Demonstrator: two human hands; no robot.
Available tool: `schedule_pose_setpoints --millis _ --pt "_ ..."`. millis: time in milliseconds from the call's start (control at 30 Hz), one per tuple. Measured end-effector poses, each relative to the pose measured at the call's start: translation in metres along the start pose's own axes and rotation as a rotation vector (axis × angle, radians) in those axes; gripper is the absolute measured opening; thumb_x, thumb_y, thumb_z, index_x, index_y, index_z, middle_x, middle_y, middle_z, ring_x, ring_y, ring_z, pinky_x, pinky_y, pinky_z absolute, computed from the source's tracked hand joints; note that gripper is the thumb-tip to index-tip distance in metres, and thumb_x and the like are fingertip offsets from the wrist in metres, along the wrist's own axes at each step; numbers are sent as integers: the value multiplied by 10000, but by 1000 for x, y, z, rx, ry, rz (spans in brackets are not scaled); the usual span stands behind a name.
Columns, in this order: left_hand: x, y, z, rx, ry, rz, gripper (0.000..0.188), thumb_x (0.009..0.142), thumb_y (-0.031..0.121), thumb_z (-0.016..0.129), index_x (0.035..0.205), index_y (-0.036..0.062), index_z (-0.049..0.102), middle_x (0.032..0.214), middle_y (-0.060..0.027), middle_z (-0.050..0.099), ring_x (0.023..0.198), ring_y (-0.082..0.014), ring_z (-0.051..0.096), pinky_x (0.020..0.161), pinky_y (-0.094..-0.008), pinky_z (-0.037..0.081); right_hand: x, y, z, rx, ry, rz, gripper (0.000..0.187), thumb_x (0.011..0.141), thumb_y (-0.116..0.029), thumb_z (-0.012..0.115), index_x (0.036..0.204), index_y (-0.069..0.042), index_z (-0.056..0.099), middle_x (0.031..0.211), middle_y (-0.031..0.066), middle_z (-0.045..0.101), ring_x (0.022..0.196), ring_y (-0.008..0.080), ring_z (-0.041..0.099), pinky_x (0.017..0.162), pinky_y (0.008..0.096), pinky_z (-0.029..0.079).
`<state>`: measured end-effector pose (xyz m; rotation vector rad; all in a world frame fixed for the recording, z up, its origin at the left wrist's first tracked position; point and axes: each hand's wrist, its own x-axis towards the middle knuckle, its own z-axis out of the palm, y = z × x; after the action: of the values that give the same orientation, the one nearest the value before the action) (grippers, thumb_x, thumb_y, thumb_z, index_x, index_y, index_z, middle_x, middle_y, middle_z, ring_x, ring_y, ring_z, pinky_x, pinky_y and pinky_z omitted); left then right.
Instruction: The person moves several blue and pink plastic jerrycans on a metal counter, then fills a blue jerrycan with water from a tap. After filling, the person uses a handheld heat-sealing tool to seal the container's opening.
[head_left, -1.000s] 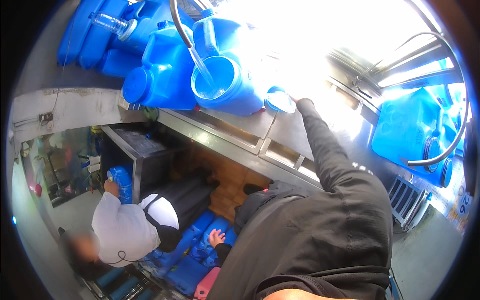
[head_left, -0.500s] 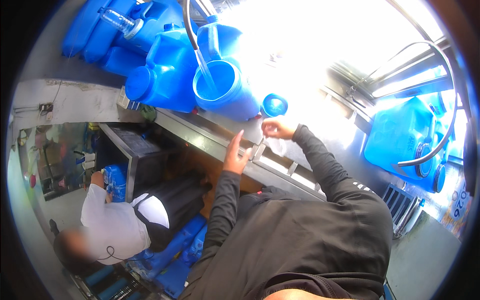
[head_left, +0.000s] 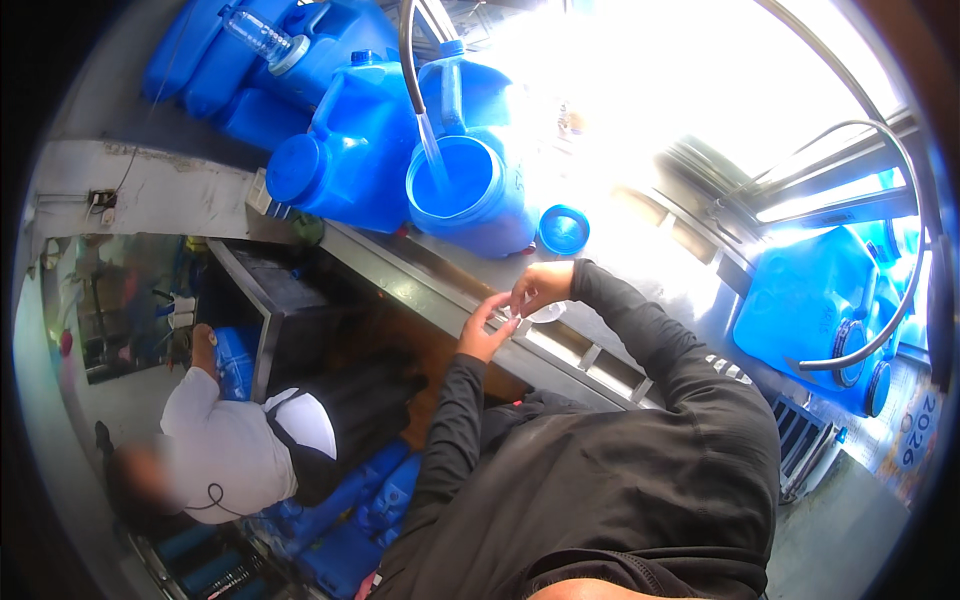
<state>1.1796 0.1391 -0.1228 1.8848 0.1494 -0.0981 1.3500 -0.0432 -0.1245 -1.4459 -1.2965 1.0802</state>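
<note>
Over the counter's front edge my two hands meet at the fingertips. My right hand [head_left: 545, 286] is pinched closed, its fingers pointing toward my left. Against it, my left hand [head_left: 484, 330] has thumb and fingers drawn together; whatever small thing is between them is too small to name. A pale, translucent round piece [head_left: 548, 313] shows just below my right hand; whether it is held or lying there I cannot tell. Beyond them a blue lid [head_left: 563, 231] lies beside an open blue water container [head_left: 452, 207]. Water runs into that container from a hose [head_left: 411, 70].
Capped blue jugs [head_left: 345, 150] stand at the left, with a clear plastic bottle [head_left: 258, 35] on top. More blue containers [head_left: 805, 300] and a curved hose [head_left: 908, 250] are at the right. A co-worker in a white shirt [head_left: 235, 440] handles a blue container [head_left: 234, 362] at lower left.
My hands have come together at the fingertips; they were apart before, with my left fingers spread. The view has shifted slightly. Water still runs into the open container.
</note>
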Motion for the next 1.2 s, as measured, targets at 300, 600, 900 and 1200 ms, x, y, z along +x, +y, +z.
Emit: schedule_pose_setpoints --millis 300,600,900,1200 --pt "-20 -28 -19 50 144 -167 157 845 115 794 911 43 671 866 -9 698 793 -82 647 758 -256 516 -19 108 -71 23 503 316 203 829 -232 754 975 -93 772 900 79 752 818 205 702 790 345 552" --pt "-83 -80 -34 -481 393 -304 116 959 70 663 1010 -25 620 985 -140 719 802 -214 706 783 -321 569 -24 220 -223 -666 835 1002 751 731 -315 796 1401 -145 503 1341 190 562 1244 348 532 1014 469 467" --pt "-108 -89 -46 -407 475 -319 129 981 124 645 1040 10 628 987 -106 726 803 -185 711 736 -292 557 3 198 -253 -738 854 1010 761 727 -318 798 1404 -145 499 1341 193 560 1246 350 530 1017 470 466" --pt "-105 -71 -57 -363 495 -410 271 1041 276 561 1083 32 670 1017 -81 725 836 -152 704 714 -266 542 19 192 -254 -748 892 984 770 723 -322 801 1408 -146 494 1341 196 558 1249 353 528 1019 470 464"
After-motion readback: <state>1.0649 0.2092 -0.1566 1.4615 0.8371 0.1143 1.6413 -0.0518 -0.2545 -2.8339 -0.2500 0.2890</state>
